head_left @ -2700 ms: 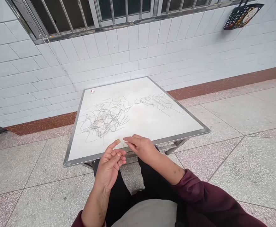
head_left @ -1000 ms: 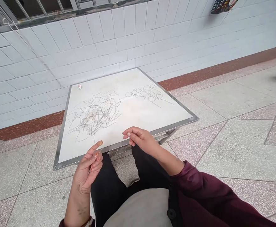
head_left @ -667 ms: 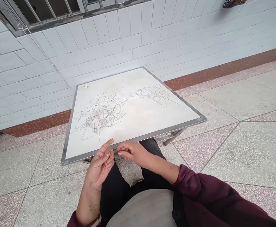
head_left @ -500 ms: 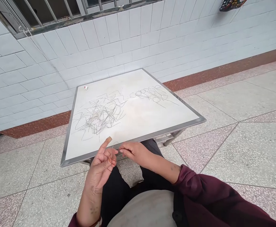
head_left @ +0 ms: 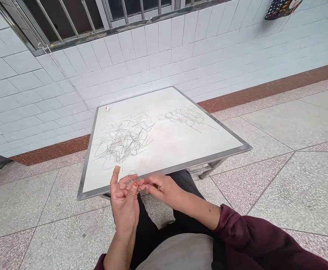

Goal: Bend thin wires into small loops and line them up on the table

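Between my two hands, over the table's front edge, is a thin wire with a small loop curving up above the fingers. My left hand pinches it between thumb and fingers, and one taped finger stands up straight. My right hand comes in from the right with its fingertips closed on the wire, touching the left fingertips. Where exactly the ends lie is hidden by the fingers. Beyond the hands, a tangled heap of thin bent wires covers the left of the white table.
Several looped wires are spread at the table's right. A small white and red object sits near its back left corner. Behind it rise a tiled wall and a barred window. A patterned cloth item hangs at upper right.
My hands have come closer together, and the wire between them now bends into a loop, where it stood more upright in the left hand. The whole view has shifted slightly.
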A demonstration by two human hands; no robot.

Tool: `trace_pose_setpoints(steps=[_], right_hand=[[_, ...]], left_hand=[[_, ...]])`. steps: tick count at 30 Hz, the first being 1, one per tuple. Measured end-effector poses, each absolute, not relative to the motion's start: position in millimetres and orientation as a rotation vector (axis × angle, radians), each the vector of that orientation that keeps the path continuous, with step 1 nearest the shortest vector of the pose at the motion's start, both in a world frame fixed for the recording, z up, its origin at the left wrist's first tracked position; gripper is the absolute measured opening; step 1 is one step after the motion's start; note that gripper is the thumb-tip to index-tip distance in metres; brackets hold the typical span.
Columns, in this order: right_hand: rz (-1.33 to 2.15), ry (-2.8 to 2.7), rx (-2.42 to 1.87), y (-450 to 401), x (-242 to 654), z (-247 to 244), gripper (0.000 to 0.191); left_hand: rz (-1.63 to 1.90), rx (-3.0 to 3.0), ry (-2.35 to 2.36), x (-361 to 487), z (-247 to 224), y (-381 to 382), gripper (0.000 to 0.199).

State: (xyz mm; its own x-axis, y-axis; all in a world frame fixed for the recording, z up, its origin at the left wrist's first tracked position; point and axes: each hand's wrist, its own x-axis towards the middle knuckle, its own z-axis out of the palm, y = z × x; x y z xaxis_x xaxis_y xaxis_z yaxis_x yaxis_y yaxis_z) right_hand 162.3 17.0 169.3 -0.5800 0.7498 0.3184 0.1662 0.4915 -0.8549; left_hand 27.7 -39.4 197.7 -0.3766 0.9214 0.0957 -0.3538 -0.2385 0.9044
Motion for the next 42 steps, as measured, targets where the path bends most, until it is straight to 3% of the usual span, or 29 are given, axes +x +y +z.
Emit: trace_pose_setpoints(steps=[5,17,26,33,42], right_hand=[[1.045,-2.033,-0.766,12,159,175,0.015],[1.796,-1.647,-0.478,14,156,164,0.026],[1.851,-1.431,-0.490,15,150,155,0.024],[2.015,-1.245,-0.500,16,150,151,0.026],[2.123,-0.985,-0.534,14,147,146,0.026]], left_hand=[[1.922,0.858,1.178,35,199,-37,0.062],[1.890,1.032,1.245,33,197,-40,0.058],[1.680,1.498,1.316,22,180,-41,0.064],[1.475,1.826,1.541,9,163,-34,0.037],[1.251,2.174,1.413,-4,168,-23,0.055]])
